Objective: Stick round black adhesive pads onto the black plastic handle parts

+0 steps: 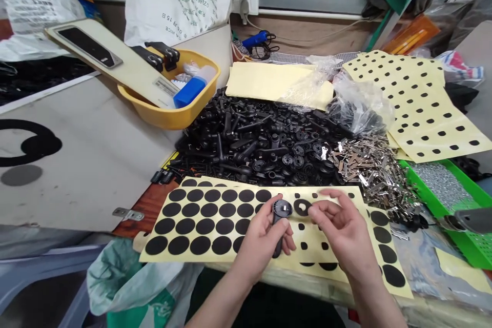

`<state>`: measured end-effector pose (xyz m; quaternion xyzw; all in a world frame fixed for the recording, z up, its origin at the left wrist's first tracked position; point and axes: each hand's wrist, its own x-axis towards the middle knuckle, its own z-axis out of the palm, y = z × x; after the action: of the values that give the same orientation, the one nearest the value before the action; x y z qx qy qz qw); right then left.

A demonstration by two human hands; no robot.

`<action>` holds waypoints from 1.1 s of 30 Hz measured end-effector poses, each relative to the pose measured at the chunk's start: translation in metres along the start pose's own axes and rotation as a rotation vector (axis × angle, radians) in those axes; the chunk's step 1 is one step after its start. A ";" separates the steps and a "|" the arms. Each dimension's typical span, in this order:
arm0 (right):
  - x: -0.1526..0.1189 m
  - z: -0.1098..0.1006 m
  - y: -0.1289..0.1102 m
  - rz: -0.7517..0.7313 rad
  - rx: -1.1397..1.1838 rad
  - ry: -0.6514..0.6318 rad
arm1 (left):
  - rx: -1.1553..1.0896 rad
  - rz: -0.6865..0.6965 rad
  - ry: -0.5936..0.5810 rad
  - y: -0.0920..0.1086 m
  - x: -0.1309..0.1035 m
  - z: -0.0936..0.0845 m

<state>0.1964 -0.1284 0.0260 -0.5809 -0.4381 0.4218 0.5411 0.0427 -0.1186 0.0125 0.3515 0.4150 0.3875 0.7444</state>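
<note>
My left hand (265,233) is wrapped round a black plastic part (283,208), its round head facing up and its handle pointing down through the fingers. Just to the right, my right hand (338,220) pinches the edge of a black ring-shaped pad (302,207) with a hole in its middle. The pad and the round head are close together, with a small gap between them. Beneath both hands lies a pale yellow sheet (246,253) with rows of black round stickers on its left side and small black dots on its right.
Behind the sheet is a heap of black plastic parts (246,138), with metal clips (365,164) to its right. A yellow basket (169,120) stands back left, a green tray (467,184) at right. Dotted yellow sheets (415,107) lie back right.
</note>
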 end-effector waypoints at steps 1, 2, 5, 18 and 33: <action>-0.002 -0.001 0.002 0.004 0.014 -0.002 | 0.009 0.018 0.032 -0.005 0.000 0.002; -0.004 -0.002 0.003 0.011 0.023 -0.009 | 0.031 0.034 0.061 -0.010 0.000 0.003; -0.008 -0.003 0.005 0.029 0.024 -0.010 | 0.110 0.080 0.103 -0.017 -0.001 0.004; -0.006 0.015 -0.004 0.065 -0.033 -0.092 | 0.153 0.112 0.117 -0.020 0.002 0.005; -0.007 0.015 -0.005 0.019 -0.057 -0.037 | 0.198 0.109 0.128 -0.021 0.002 0.004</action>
<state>0.1803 -0.1311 0.0304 -0.5922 -0.4543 0.4250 0.5121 0.0528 -0.1275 -0.0040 0.4197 0.4780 0.4062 0.6561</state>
